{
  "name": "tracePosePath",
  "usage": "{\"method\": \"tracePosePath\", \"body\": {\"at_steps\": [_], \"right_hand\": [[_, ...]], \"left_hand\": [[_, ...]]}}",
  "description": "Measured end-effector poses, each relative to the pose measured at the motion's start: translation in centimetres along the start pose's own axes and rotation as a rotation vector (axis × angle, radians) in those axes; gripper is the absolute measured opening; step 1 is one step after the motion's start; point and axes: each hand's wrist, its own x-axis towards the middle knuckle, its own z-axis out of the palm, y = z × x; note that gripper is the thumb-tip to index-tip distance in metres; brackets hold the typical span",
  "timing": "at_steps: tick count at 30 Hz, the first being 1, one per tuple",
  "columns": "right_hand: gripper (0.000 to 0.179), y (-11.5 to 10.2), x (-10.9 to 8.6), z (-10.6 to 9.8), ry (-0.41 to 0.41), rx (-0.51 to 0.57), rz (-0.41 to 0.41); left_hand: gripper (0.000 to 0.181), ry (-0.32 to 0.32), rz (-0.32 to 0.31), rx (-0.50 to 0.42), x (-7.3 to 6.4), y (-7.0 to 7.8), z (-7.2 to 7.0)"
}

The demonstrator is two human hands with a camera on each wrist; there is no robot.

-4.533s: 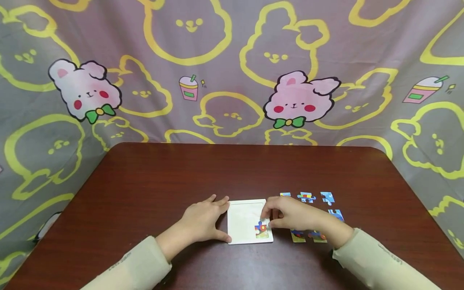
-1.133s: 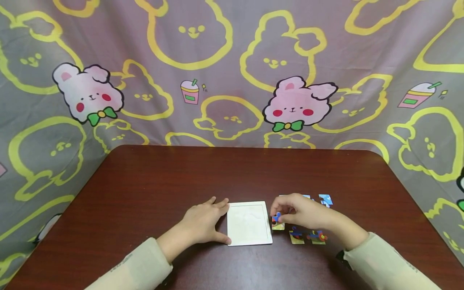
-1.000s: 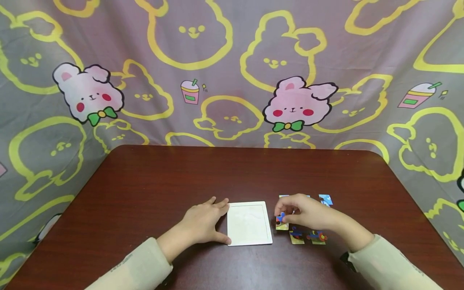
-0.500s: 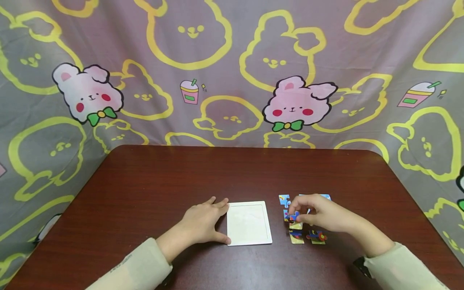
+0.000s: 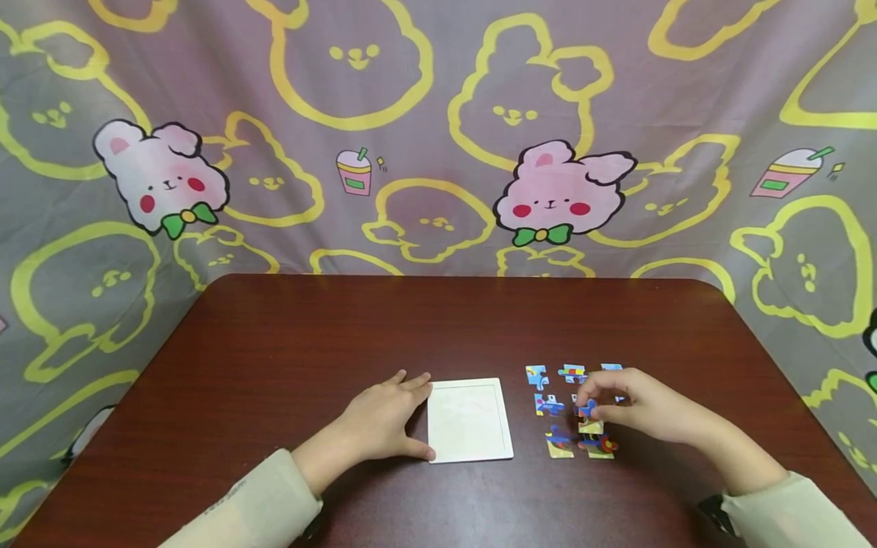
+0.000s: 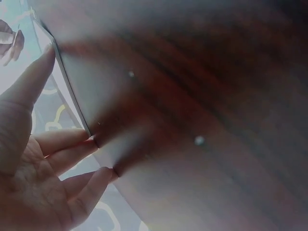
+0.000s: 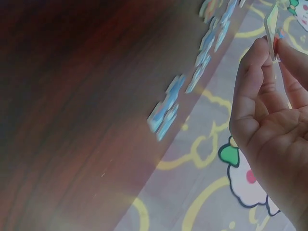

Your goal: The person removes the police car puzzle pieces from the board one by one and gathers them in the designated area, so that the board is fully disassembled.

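Note:
My left hand (image 5: 380,418) rests along the left edge of a square white puzzle tray (image 5: 469,422), thumb at its near corner and fingers at the far one. The left wrist view has these fingers (image 6: 79,151) spread and nearly straight against the tray's edge. Between thumb and fingertips, my right hand (image 5: 644,403) pinches a jigsaw piece (image 5: 591,428), blue above and yellow below. In the right wrist view that piece (image 7: 271,30) stands on edge, seen from its side, raised off the table. It hovers over the loose pieces right of the tray.
Several loose jigsaw pieces lie in rough rows right of the tray, among them a top-left piece (image 5: 537,375), a bottom-left piece (image 5: 559,443) and one with a red flower (image 5: 603,447). Behind the brown table (image 5: 384,327) hangs a patterned curtain (image 5: 438,137).
A piece that lay in the tray's near right corner has left it. My right hand has carried the pinched piece rightward over the loose pieces. The left hand has stayed put.

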Motion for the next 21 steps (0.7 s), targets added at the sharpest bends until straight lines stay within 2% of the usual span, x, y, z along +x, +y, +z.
{"method": "tracePosePath", "body": {"at_steps": [7,21], "right_hand": [[0.014,0.7,-1.3,-0.6,0.014,-0.031,-0.004],[0.015,2.0,-3.9,-1.4,-0.014,0.030,0.059]], "left_hand": [[0.098,0.018,0.027,-0.038,0.0,-0.2,0.1],[0.098,0.024,0.033,-0.074,0.1,-0.3,0.3]]}}
